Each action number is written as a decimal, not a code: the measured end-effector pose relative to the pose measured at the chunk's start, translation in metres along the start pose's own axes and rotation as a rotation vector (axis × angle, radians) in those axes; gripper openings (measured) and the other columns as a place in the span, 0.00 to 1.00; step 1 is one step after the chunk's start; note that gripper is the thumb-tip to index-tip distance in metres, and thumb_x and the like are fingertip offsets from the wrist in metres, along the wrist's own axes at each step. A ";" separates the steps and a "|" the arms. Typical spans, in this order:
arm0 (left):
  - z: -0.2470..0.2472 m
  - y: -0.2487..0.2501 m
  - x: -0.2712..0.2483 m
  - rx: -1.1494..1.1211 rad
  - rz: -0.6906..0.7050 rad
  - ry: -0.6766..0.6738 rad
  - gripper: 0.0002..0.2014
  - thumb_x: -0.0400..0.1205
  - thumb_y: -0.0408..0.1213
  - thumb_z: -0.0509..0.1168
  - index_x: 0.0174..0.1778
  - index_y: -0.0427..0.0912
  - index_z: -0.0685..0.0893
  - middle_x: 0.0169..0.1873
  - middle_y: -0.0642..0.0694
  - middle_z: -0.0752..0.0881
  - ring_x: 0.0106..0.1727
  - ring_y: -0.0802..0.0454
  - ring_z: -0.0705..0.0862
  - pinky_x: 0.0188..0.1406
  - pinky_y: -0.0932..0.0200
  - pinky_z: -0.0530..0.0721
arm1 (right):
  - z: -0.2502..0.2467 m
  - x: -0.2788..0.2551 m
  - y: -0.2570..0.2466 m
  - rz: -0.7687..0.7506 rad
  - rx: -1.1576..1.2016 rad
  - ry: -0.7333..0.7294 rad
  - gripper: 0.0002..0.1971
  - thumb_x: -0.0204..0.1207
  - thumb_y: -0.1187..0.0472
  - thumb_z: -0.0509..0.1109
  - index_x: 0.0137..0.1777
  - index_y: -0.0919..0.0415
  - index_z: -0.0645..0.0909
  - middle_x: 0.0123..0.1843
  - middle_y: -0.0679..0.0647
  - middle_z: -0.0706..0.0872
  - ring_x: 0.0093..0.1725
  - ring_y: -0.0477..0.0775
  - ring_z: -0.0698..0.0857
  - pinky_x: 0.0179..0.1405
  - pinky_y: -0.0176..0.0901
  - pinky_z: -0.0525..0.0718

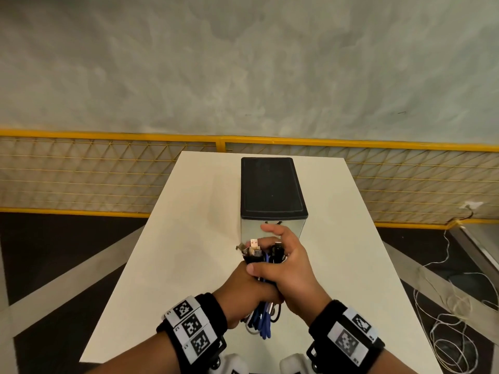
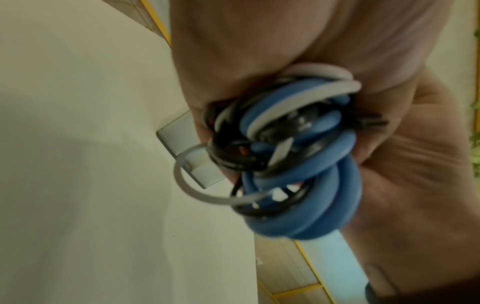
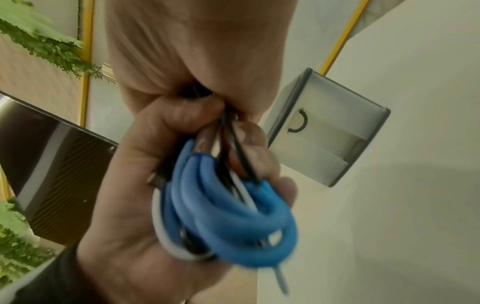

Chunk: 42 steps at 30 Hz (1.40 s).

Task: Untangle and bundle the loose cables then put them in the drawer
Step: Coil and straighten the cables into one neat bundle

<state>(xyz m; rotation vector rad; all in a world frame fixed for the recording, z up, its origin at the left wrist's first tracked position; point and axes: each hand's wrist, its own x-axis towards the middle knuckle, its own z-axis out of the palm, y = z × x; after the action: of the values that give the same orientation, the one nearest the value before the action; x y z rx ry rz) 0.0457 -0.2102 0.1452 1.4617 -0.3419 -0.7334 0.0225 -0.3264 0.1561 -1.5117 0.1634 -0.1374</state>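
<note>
A cable bundle (image 1: 263, 319) of blue, black and white loops is held above the white table (image 1: 183, 238), its USB plugs (image 1: 254, 247) pointing up. My left hand (image 1: 243, 290) grips it from the left. My right hand (image 1: 293, 268) wraps it from the right, thumb across the front, index finger stretched towards the drawer front. The small drawer unit (image 1: 271, 184), black-topped, stands just behind; its top drawer, with a curved handle (image 3: 298, 121), looks closed. The left wrist view shows the bundle (image 2: 298, 164) close up. The right wrist view has its loops (image 3: 233, 205) hanging below both fists.
A yellow mesh fence (image 1: 108, 171) runs behind the table. Loose white cord (image 1: 445, 319) lies on the floor to the right. A dark cabinet (image 3: 52, 164) and green plants (image 3: 46, 45) appear in the right wrist view.
</note>
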 end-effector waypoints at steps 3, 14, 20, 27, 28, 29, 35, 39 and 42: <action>0.001 0.007 0.006 -0.068 0.064 0.059 0.25 0.70 0.18 0.66 0.59 0.44 0.87 0.51 0.42 0.92 0.57 0.43 0.91 0.50 0.52 0.88 | -0.001 0.005 0.002 0.023 0.135 0.019 0.41 0.65 0.63 0.80 0.75 0.37 0.68 0.64 0.50 0.87 0.64 0.48 0.87 0.60 0.43 0.86; -0.013 0.024 0.028 -0.255 -0.007 0.328 0.10 0.73 0.26 0.74 0.49 0.35 0.88 0.36 0.35 0.89 0.40 0.36 0.91 0.39 0.47 0.88 | -0.004 -0.012 0.002 0.122 -0.421 -0.229 0.30 0.82 0.56 0.64 0.81 0.41 0.59 0.54 0.41 0.88 0.53 0.38 0.86 0.56 0.40 0.85; -0.008 0.023 0.030 -0.188 -0.088 0.302 0.12 0.71 0.30 0.80 0.48 0.36 0.89 0.36 0.42 0.91 0.40 0.46 0.92 0.37 0.57 0.88 | -0.006 -0.015 0.007 0.059 -0.628 -0.261 0.24 0.79 0.58 0.61 0.75 0.52 0.64 0.50 0.44 0.85 0.47 0.42 0.85 0.46 0.37 0.84; -0.005 0.021 0.031 -0.304 -0.100 0.410 0.07 0.71 0.28 0.78 0.43 0.34 0.90 0.33 0.38 0.90 0.35 0.42 0.91 0.34 0.53 0.88 | -0.008 -0.016 0.003 -0.052 -0.682 -0.313 0.22 0.81 0.59 0.60 0.74 0.51 0.64 0.57 0.43 0.79 0.48 0.36 0.80 0.44 0.26 0.76; -0.004 0.021 0.031 -0.321 -0.108 0.414 0.08 0.72 0.28 0.77 0.45 0.32 0.90 0.35 0.37 0.90 0.35 0.42 0.91 0.34 0.52 0.89 | -0.008 -0.016 0.003 -0.065 -0.697 -0.312 0.22 0.81 0.59 0.60 0.75 0.52 0.64 0.57 0.43 0.78 0.48 0.36 0.79 0.45 0.27 0.76; -0.004 0.020 0.031 -0.332 -0.116 0.413 0.09 0.72 0.27 0.77 0.46 0.30 0.90 0.36 0.36 0.90 0.35 0.42 0.91 0.34 0.52 0.89 | -0.008 -0.018 0.003 -0.068 -0.709 -0.310 0.23 0.81 0.58 0.60 0.76 0.52 0.63 0.58 0.43 0.78 0.48 0.38 0.79 0.46 0.28 0.77; -0.005 0.016 0.029 -0.439 -0.110 0.411 0.13 0.73 0.28 0.76 0.50 0.25 0.87 0.40 0.32 0.88 0.38 0.38 0.89 0.39 0.49 0.88 | -0.013 -0.023 0.013 -0.092 -0.738 -0.314 0.32 0.80 0.47 0.59 0.83 0.41 0.52 0.66 0.42 0.78 0.59 0.45 0.80 0.63 0.48 0.81; -0.014 0.017 0.035 -0.462 -0.096 0.440 0.22 0.67 0.32 0.75 0.52 0.21 0.83 0.43 0.29 0.86 0.38 0.35 0.88 0.40 0.44 0.87 | -0.015 -0.013 0.017 -0.037 -0.538 -0.389 0.33 0.81 0.49 0.60 0.84 0.39 0.51 0.71 0.40 0.77 0.70 0.42 0.77 0.71 0.46 0.76; -0.017 0.020 0.038 -0.417 -0.078 0.457 0.12 0.70 0.27 0.75 0.46 0.25 0.84 0.40 0.29 0.85 0.38 0.33 0.88 0.41 0.36 0.89 | -0.017 -0.010 0.020 0.005 -0.288 -0.416 0.35 0.83 0.58 0.60 0.87 0.45 0.49 0.79 0.35 0.72 0.79 0.37 0.69 0.80 0.42 0.67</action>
<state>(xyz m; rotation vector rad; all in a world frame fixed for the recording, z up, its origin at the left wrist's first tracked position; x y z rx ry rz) 0.0893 -0.2216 0.1544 1.2018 0.2106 -0.4752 0.0094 -0.3398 0.1352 -1.7913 -0.1534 0.2144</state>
